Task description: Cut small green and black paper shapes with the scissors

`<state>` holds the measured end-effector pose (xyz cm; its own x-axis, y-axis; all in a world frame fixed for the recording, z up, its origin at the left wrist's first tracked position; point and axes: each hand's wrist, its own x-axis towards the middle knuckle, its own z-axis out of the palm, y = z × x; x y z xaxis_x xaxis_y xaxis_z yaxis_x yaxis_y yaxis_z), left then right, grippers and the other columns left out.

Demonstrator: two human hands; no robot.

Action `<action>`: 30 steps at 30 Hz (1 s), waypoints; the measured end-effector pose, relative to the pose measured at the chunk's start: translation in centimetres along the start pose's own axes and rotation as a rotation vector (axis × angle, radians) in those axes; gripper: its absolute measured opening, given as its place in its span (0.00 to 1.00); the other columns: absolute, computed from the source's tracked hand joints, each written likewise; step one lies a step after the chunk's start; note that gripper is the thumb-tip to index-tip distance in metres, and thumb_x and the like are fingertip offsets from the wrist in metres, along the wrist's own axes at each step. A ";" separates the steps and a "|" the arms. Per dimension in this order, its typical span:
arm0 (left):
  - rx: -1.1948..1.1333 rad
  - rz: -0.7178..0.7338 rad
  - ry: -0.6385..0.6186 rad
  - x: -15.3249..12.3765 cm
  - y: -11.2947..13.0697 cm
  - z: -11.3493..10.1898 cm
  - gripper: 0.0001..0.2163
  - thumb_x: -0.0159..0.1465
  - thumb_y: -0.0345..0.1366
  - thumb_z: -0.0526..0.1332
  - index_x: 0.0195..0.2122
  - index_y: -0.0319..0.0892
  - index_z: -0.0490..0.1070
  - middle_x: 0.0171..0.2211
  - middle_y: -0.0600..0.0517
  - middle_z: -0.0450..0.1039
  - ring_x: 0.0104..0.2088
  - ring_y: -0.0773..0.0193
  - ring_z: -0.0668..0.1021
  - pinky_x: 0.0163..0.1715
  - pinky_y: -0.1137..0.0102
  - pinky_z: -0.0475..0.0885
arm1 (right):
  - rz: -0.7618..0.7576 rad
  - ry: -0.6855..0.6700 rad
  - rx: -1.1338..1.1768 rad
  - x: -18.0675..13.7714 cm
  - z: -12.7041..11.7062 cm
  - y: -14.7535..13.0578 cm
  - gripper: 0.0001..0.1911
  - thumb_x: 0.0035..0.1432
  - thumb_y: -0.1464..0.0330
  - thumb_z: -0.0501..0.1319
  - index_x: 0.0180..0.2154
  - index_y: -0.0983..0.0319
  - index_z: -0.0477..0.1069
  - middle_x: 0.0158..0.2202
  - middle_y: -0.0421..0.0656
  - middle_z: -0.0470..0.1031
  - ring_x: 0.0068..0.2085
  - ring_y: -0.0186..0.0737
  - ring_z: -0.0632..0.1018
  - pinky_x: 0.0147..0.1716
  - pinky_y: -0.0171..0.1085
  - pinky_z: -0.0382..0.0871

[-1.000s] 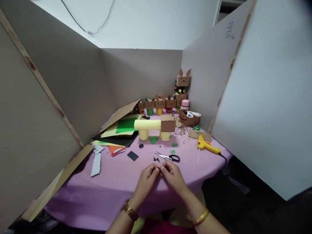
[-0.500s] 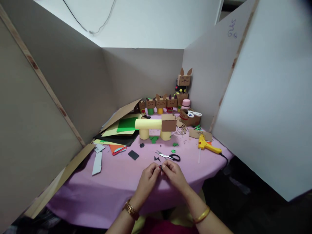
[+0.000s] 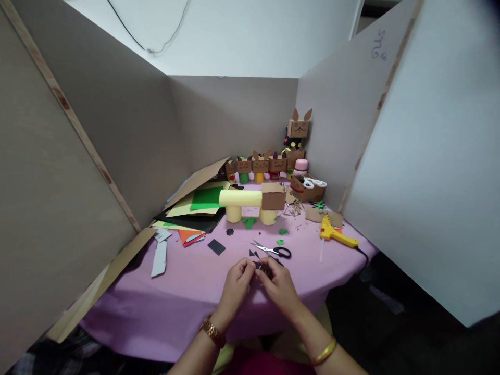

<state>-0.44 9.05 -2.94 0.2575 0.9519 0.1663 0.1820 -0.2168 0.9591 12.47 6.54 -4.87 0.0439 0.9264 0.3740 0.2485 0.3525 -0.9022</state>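
Above the table's front part, a small piece of black paper (image 3: 258, 265) is pinched between my two hands. My left hand (image 3: 236, 282) grips its left side with thumb and forefinger. My right hand (image 3: 279, 287) closes on it from the right, its fingertips partly hiding the piece. Just beyond the fingers lie black-handled scissors (image 3: 282, 252), blades pointing left, and small black paper triangles (image 3: 251, 253). Behind them stands a pale yellow paper-tube body (image 3: 240, 198) on tube legs, with a brown cardboard box head (image 3: 273, 197) at its right end.
A yellow glue gun (image 3: 336, 235) lies at the right. Coloured paper sheets (image 3: 205, 200) are stacked at the left. Several box-headed animal figures (image 3: 260, 166) line the back, beside a cardboard box (image 3: 302, 191) with white scissors (image 3: 313, 183). A black rectangle (image 3: 216, 247) and green scraps (image 3: 249, 223) lie around.
My right thumb and fingers have shifted slightly on the black paper, so more of it shows between my hands. The whole view has moved a little; the other things stay put.
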 end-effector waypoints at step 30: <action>0.058 0.003 -0.037 -0.2 0.0 -0.2 0.14 0.59 0.44 0.55 0.20 0.42 0.60 0.18 0.58 0.58 0.21 0.67 0.62 0.21 0.74 0.58 | 0.058 -0.016 0.086 0.4 -0.3 0.1 0.11 0.57 0.64 0.55 0.25 0.61 0.64 0.21 0.38 0.66 0.24 0.34 0.68 0.24 0.33 0.62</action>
<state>-0.69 8.95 -2.94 0.2926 0.9428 0.1599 0.2351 -0.2330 0.9436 12.81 6.88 -4.71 0.0397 0.9473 0.3179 0.1621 0.3078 -0.9375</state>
